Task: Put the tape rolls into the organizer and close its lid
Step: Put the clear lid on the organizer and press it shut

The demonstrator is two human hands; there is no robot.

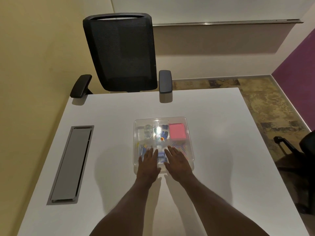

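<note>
Organizer lid [162, 123] under both flat hands [163, 160]

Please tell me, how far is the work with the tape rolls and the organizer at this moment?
Nearly finished. Clear tape rolls already lie inside the organizer, and none remains on the table. The lid is on; the left hand and right hand lie flat on its near edge. Only pressing it fully shut seems left.

We are in an office. Behind the plain white desk [213, 126] stands a black mesh-backed swivel chair with armrests [121, 53]. A grey cable-tray flap [71, 163] is set into the desk's left side.
</note>
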